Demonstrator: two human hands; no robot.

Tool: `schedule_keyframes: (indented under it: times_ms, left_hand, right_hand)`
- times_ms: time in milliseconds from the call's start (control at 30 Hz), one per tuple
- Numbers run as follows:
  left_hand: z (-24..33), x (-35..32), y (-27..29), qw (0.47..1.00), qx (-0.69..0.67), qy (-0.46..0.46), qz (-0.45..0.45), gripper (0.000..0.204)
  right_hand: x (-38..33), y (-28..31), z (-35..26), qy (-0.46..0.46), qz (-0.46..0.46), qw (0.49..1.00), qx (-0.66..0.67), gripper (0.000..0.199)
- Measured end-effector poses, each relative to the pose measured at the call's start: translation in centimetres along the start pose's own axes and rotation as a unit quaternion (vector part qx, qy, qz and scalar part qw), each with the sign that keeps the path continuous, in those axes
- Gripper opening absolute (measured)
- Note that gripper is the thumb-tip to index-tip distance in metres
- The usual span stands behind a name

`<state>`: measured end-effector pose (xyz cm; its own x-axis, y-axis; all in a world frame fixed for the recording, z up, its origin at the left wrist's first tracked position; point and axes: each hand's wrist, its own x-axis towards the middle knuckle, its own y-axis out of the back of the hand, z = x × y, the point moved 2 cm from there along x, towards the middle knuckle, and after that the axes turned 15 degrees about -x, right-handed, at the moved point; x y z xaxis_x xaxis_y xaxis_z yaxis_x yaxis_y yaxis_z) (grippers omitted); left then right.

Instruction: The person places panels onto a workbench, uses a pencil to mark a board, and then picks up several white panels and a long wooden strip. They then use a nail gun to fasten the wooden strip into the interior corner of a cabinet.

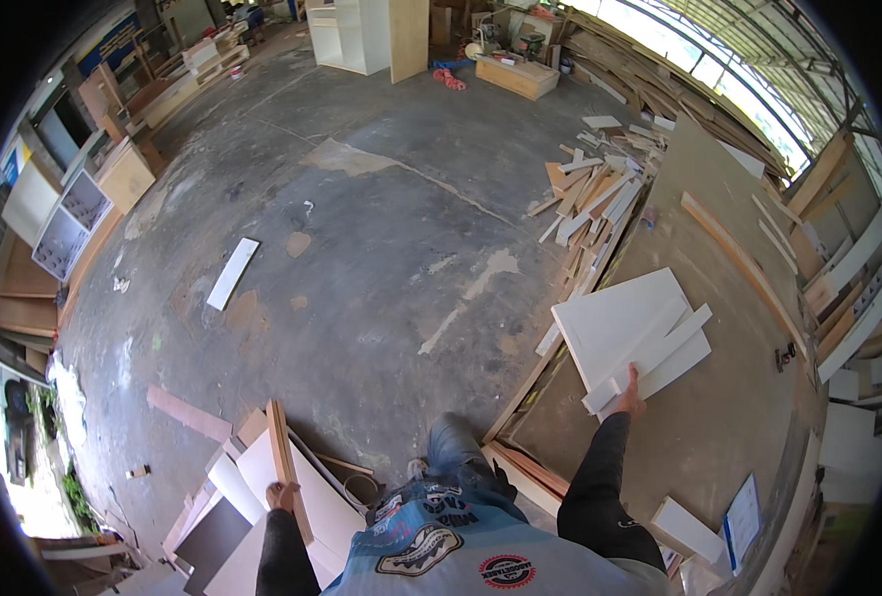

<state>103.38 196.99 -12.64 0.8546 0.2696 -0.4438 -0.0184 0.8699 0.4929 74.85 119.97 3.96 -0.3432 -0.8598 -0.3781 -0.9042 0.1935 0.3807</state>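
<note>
My right hand point(628, 392) reaches forward over a large brown workbench point(699, 417) and grips the near end of a long white strip point(649, 353) that lies with other white strips on a white panel point(615, 318). My left hand point(282, 495) is low at my left side, holding the edge of a narrow upright wooden board point(284, 447) that stands among white and brown panels point(252, 507) stacked on the floor. Both arms wear black sleeves.
A heap of wood offcuts point(590, 194) lies along the bench's far left edge. A white board point(233, 272) lies on the concrete floor. White cabinets point(351, 35) stand far ahead, shelving units point(68, 214) at left. A clipboard point(742, 519) and a white block point(687, 528) rest on the bench near me.
</note>
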Motion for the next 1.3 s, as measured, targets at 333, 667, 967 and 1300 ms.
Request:
schedule_keyframes:
  times_ms: [333, 667, 967, 1300]
  left_hand:
    - [28.5, 16.2, -18.4, 0.983, -0.111, -0.122, -0.085, 0.072]
    - [51.4, 18.4, -34.1, 0.925, -0.262, -0.128, -0.243, 0.053]
    - [71.7, 26.2, -47.3, 0.834, -0.405, -0.121, -0.354, 0.040]
    - [91.8, 36.0, -59.9, 0.700, -0.470, -0.070, -0.534, 0.045]
  right_hand:
    - [4.9, 0.1, -2.2, -0.137, 0.255, 0.813, -0.505, 0.115]
    - [7.6, -17.7, -11.5, 0.284, 0.430, 0.783, -0.348, 0.047]
    - [-17.5, -64.5, -25.2, 0.404, -0.558, 0.708, -0.156, 0.051]
    - [-24.4, -88.1, -36.1, 0.322, -0.677, 0.651, -0.114, 0.076]
